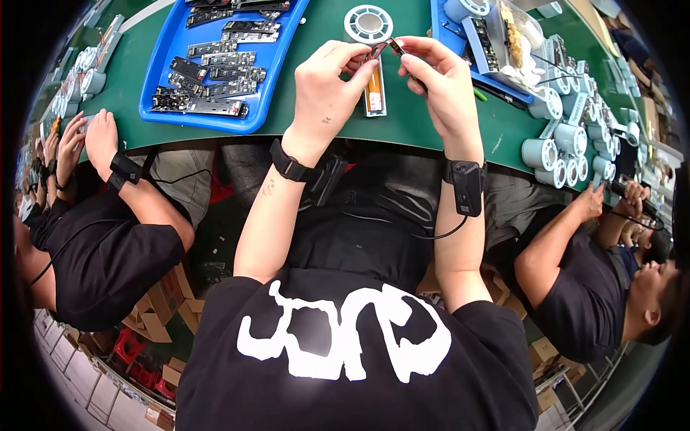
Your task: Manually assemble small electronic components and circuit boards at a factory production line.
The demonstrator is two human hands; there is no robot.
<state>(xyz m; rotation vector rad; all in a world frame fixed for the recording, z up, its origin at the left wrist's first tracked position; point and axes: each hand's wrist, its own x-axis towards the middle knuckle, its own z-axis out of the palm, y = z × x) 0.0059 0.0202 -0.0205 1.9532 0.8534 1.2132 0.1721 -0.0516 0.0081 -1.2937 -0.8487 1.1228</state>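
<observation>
My left hand (334,90) is closed, thumb and forefinger pinching thin red and black wires (376,49). Opposite it, my right hand (444,86) pinches a small dark strip (395,47), which looks like a little circuit board; the wires run up to it. Under and between my hands lies a pale blue device with a round slotted head (369,26), shaped like a handheld fan. An orange cell (374,92) sits in its open handle. My fingers partly hide the handle's upper part and the wire ends.
Left on the green table (327,21), a blue tray (269,97) holds several circuit boards (215,72). Another blue tray (440,25) with mixed parts stands at right, near several pale blue fan bodies (571,136). Co-workers sit on both sides; one's hand (102,140) rests at the left edge.
</observation>
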